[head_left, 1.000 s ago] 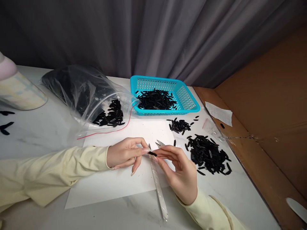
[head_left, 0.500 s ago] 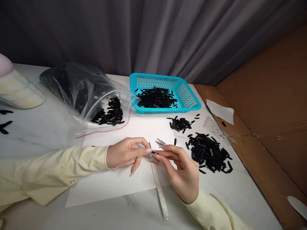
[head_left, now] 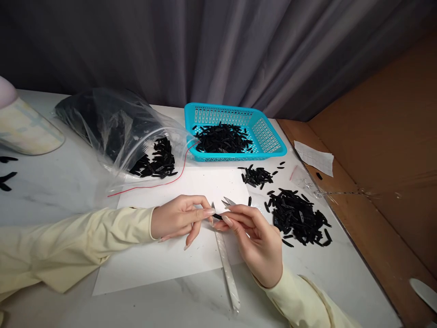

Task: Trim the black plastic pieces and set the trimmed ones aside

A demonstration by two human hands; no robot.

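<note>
My left hand pinches one end of a small, slim black piece between thumb and index finger. At its other end, my right hand grips the same piece with thumb and fingertips, above a sheet of white paper. Beneath the fingers lies a narrow blade tool with a pale wrapped handle, slanting toward me. Two pointed metal tips, perhaps of small scissors, stick out behind my right hand, which hides the rest.
A blue basket holds many similar black pieces. Nearby are a small pile, a larger pile and an open clear bag of them. A cardboard wall bounds the right side; a pale rounded object stands left.
My fingertips have drawn slightly apart, so more of the black piece shows between them. My right hand has shifted a little; the surrounding things stay put.
</note>
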